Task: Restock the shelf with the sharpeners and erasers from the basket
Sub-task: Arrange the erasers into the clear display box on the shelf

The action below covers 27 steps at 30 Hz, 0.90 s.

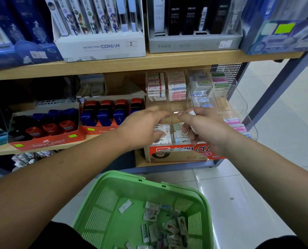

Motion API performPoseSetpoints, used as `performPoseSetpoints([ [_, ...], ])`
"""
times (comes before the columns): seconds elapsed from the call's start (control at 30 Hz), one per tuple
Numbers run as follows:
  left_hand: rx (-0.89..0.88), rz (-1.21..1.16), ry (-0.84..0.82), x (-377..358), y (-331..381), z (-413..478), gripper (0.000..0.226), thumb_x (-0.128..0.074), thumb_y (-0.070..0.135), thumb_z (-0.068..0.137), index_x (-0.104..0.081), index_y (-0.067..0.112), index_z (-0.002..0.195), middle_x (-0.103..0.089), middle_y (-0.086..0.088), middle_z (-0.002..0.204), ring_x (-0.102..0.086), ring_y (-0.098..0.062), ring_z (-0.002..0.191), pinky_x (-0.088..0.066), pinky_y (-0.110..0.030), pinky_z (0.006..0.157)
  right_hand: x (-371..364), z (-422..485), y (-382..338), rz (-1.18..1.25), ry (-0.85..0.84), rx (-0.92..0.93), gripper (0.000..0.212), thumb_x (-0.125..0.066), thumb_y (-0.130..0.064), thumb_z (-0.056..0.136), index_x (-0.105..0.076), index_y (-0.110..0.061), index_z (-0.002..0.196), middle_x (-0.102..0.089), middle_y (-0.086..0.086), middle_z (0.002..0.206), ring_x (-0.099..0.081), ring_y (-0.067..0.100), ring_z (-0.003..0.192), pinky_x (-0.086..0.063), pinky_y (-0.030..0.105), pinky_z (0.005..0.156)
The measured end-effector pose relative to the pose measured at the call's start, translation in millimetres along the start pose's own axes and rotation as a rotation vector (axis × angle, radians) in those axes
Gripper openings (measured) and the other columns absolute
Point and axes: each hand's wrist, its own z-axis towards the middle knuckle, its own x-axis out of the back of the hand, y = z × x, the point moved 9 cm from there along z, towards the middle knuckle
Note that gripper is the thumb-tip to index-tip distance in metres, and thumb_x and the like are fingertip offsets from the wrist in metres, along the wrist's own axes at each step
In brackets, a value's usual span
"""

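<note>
A green plastic basket (113,200) sits in front of me near my lap, with several small wrapped erasers (167,225) lying in its right half. Both my hands reach over a clear acrylic tiered organizer (239,97) on the lower shelf, whose compartments hold stacked erasers (176,88). My right hand (205,130) grips a small white eraser (192,113), its end showing between the fingers. My left hand (144,128) is beside it with relaxed fingers, holding nothing. Red, blue and black sharpeners (112,112) stand in Faber-Castell trays to the left.
An upper wooden shelf (149,63) above the organizer carries pen display boxes, one marked Detective Conan (103,46). A red cardboard box (182,153) sits beneath the organizer's front. A blue-grey shelf post (275,87) rises at the right, beside white tiled floor (257,177).
</note>
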Motion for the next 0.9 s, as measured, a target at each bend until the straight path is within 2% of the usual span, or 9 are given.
performPoseSetpoints([
  [0.13, 0.058, -0.089, -0.046, -2, -3, 1, 0.069, -0.075, 0.031, 0.093, -0.044, 0.033, 0.155, -0.065, 0.007, 0.136, -0.060, -0.012, 0.120, -0.045, -0.023, 0.092, -1, 0, 1, -0.024, -0.007, 0.001, 0.016, -0.070, -0.029, 0.100, -0.071, -0.015, 0.108, -0.065, 0.007, 0.070, -0.050, 0.017, 0.053, -0.045, 0.032, 0.049],
  [0.23, 0.127, -0.206, -0.002, 1, -5, -1, 0.068, -0.079, 0.023, 0.089, -0.051, 0.033, 0.150, -0.070, 0.006, 0.126, -0.065, -0.010, 0.115, -0.054, -0.031, 0.098, -1, 1, 1, -0.026, -0.014, -0.001, 0.015, -0.071, -0.028, 0.099, -0.071, -0.015, 0.106, -0.066, 0.007, 0.070, -0.051, 0.017, 0.053, -0.045, 0.032, 0.049],
  [0.27, 0.165, -0.265, 0.039, 4, -7, -2, 0.065, -0.081, 0.020, 0.087, -0.056, 0.032, 0.146, -0.072, 0.007, 0.120, -0.067, -0.009, 0.109, -0.058, -0.036, 0.095, -2, 0, 1, -0.023, -0.013, 0.000, 0.015, -0.071, -0.027, 0.099, -0.071, -0.014, 0.106, -0.065, 0.007, 0.070, -0.050, 0.017, 0.052, -0.044, 0.032, 0.049],
  [0.33, 0.216, -0.364, 0.115, 9, -11, -5, 0.056, -0.081, 0.015, 0.087, -0.064, 0.029, 0.138, -0.074, 0.009, 0.114, -0.068, -0.005, 0.102, -0.060, -0.036, 0.092, -2, 0, 0, -0.033, -0.007, 0.004, 0.014, -0.072, -0.026, 0.098, -0.071, -0.014, 0.105, -0.065, 0.007, 0.070, -0.050, 0.017, 0.052, -0.044, 0.031, 0.048],
  [0.43, 0.237, -0.463, 0.195, 20, -11, -6, 0.047, -0.077, 0.014, 0.091, -0.067, 0.029, 0.135, -0.070, 0.015, 0.110, -0.067, 0.003, 0.089, -0.060, -0.022, 0.083, -5, -1, -3, -0.018, -0.020, -0.005, 0.016, -0.069, -0.024, 0.098, -0.070, -0.012, 0.109, -0.065, 0.007, 0.072, -0.048, 0.016, 0.053, -0.041, 0.029, 0.048],
  [0.53, 0.257, -0.754, 0.216, 28, -15, -7, 0.044, -0.073, 0.006, 0.094, -0.065, 0.020, 0.135, -0.067, 0.012, 0.106, -0.067, 0.005, 0.071, -0.055, -0.014, 0.065, -12, -2, -3, 0.204, -0.128, -0.084, 0.024, -0.050, -0.020, 0.100, -0.063, -0.006, 0.114, -0.065, 0.011, 0.080, -0.049, 0.018, 0.056, -0.039, 0.031, 0.052],
  [0.63, 0.264, -0.815, 0.221, 36, -21, -13, 0.028, -0.077, 0.008, 0.091, -0.075, 0.019, 0.116, -0.068, 0.012, 0.097, -0.065, 0.010, 0.076, -0.052, -0.010, 0.065, -16, -3, -7, 0.266, -0.164, -0.094, 0.021, -0.042, -0.014, 0.103, -0.057, -0.003, 0.113, -0.062, 0.016, 0.090, -0.053, 0.021, 0.057, -0.043, 0.033, 0.049],
  [0.77, 0.358, -1.080, 0.156, 30, -33, -20, 0.026, -0.076, 0.000, 0.089, -0.077, 0.019, 0.107, -0.074, -0.011, 0.105, -0.072, -0.013, 0.084, -0.056, -0.021, 0.064, -23, -3, -7, 0.193, -0.184, -0.089, 0.019, -0.049, -0.021, 0.104, -0.060, -0.007, 0.111, -0.063, 0.013, 0.094, -0.050, 0.019, 0.055, -0.038, 0.030, 0.047],
  [0.9, 0.371, -1.303, 0.075, 24, -30, -25, 0.027, -0.070, -0.006, 0.090, -0.075, 0.011, 0.110, -0.074, -0.017, 0.109, -0.072, -0.025, 0.095, -0.060, -0.039, 0.092, -27, -6, -7, 0.146, -0.182, -0.100, 0.025, -0.071, -0.029, 0.098, -0.070, -0.014, 0.117, -0.075, 0.010, 0.098, -0.043, 0.014, 0.053, -0.032, 0.027, 0.050],
])
